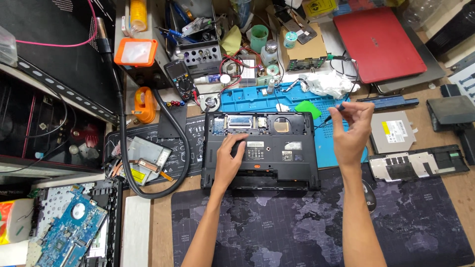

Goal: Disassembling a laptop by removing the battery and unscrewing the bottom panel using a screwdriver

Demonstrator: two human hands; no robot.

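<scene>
Cluttered from edge to edge, the worktop (158, 227) carries a dark map-print mat (297, 227) at its near edge, and the black laptop base (261, 148) lies underside up across the mat's far edge. My left hand (228, 159) rests flat on it, fingers spread, holding nothing. My right hand (350, 132) pinches a thin screwdriver (335, 112) just off the base's far right corner. Toward the far edge, a grey tool rack (200, 52) holds pens and tweezers, beside a green cup (258, 37) whose contents I cannot tell.

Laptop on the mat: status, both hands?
Left hand flat on upturned black laptop. Right hand raised, pinching small screwdriver. Blue mat behind; nothing in the way.
</scene>
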